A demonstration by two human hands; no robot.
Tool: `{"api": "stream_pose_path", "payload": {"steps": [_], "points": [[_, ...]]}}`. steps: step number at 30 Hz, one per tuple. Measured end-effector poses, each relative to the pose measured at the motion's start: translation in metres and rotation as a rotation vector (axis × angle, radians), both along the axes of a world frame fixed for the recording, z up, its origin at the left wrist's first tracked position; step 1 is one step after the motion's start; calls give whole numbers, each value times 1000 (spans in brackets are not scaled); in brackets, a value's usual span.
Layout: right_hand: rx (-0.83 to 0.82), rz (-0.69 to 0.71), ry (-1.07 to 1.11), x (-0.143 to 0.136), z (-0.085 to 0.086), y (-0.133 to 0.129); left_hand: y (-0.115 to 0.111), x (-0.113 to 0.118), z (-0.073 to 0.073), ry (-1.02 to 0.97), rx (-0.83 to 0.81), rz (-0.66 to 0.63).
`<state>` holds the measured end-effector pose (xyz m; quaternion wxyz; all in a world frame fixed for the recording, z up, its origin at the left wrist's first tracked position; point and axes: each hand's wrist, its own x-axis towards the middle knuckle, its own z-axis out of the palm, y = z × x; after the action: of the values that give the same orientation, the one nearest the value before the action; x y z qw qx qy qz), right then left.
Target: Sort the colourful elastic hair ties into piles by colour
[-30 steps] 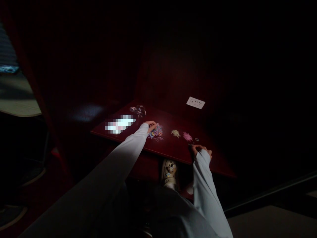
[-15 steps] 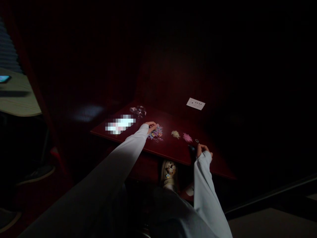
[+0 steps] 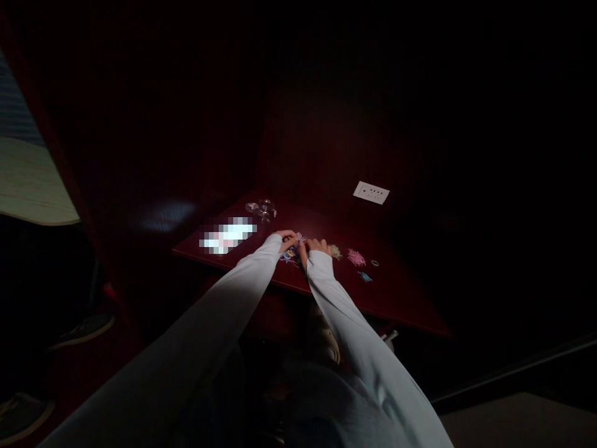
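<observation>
A mixed pile of small coloured elastic bands (image 3: 288,256) lies on the dark red table. My left hand (image 3: 287,239) is at its left side, with thumb and fingers closed on some of the bands. From the right, my right hand (image 3: 319,248) meets the same pile, its fingers bent and closed together; what they pinch is too small to make out. Right of this hand sit a partly covered pale yellow heap (image 3: 336,252), a pink heap (image 3: 356,257) and a small blue heap (image 3: 364,277) of bands. A single pale ring (image 3: 375,263) lies beyond the pink ones.
A clear container (image 3: 265,210) stands at the table's back left. In front of it lies a bright, blurred-out rectangle (image 3: 227,236). A white socket plate (image 3: 372,193) is on the back wall. The table's front edge (image 3: 289,286) runs below my hands. A co-worker's shoe (image 3: 86,330) shows at left.
My right hand has moved left from beside the blue heap to the mixed pile, uncovering the blue bands. My left hand has stayed at the pile.
</observation>
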<state>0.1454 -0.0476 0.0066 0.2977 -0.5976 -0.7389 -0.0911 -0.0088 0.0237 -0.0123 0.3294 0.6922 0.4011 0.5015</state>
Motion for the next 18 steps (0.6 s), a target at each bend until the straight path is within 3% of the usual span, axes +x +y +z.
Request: {"api": "stream_pose_path", "payload": {"steps": [10,18], "points": [[1,25,56,5,-2,3,-5,1,4,7,-35,-37],[10,-122,363,24,-3,5,-5,2,2,4,-25,10]]}}
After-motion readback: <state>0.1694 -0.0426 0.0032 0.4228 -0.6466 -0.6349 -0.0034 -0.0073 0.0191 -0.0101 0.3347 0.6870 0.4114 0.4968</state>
